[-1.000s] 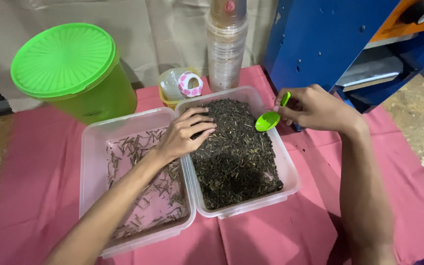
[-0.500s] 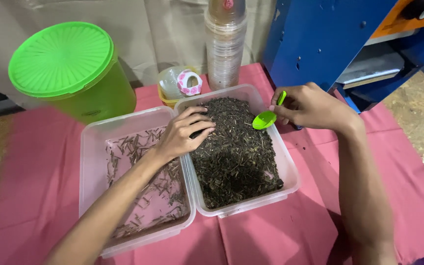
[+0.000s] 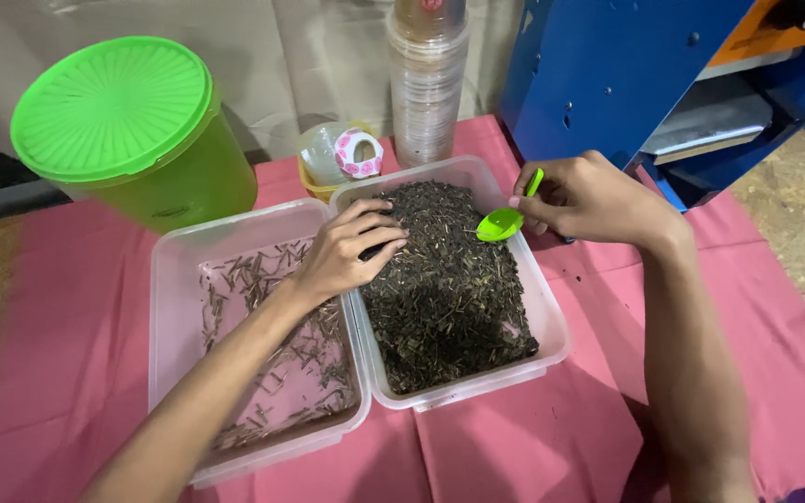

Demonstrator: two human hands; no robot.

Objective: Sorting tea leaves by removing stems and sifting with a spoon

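1. The dark dried leaves point(image 3: 449, 289) fill the clear tub point(image 3: 552, 326) on the right, which sits on the pink cloth point(image 3: 607, 438); set against the views of a second and half a second ago, the heap looks the same and neither tub has shifted
2. The green scoop point(image 3: 500, 224) has barely moved over that second: it hangs at the tub's far right rim, bowl just above the leaves, and I cannot tell whether anything lies in it. From this I judge the sorting is paused, not advancing
3. The right hand point(image 3: 598, 200) pinches the scoop's short handle between thumb and fingers, a closed grip, with the hand outside the tub over the cloth
4. The left hand point(image 3: 351, 251) rests where it was, fingers curled loosely with their tips on the leaves at the tub's near left corner; whether it grips any leaves I cannot tell
5. Its forearm crosses the second clear tub point(image 3: 179, 317), which holds a thin scatter of paler stalks point(image 3: 272, 354)
6. Behind stand a green lidded bucket point(image 3: 132, 130), a stack of clear cups point(image 3: 426, 84), a small yellow cup with a tape roll point(image 3: 358, 154) and a blue machine point(image 3: 626, 65)
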